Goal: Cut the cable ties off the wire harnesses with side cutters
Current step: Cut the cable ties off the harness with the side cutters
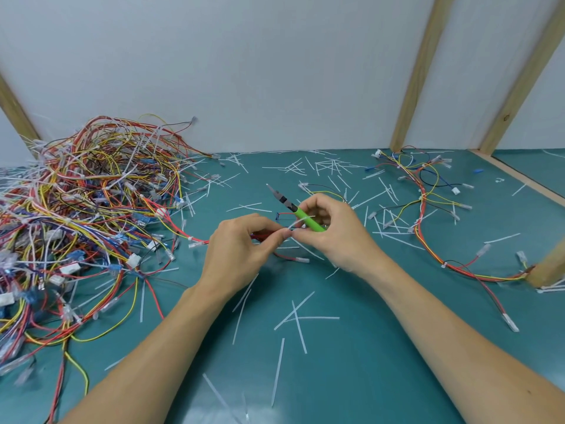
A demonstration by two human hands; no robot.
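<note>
While our left hand [244, 244] pinches the light, floppy harness [269, 237] above the desk [351, 377] and our right hand [328, 229] grips the cutters [301, 213] and pinches a springy tie [301, 221], we judge the wires best held beside it.

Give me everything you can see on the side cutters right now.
The side cutters have bright green handles, a black pivot section and slim grey metal tips. They are held above the teal mat, tilted, tips pointing up and away to the left. The right hand holds them by the handles, fingers curled round, while also pinching a white cable tie that crosses the green grip. The tips look closed and touch nothing; the handle ends are hidden in the hand.
</note>
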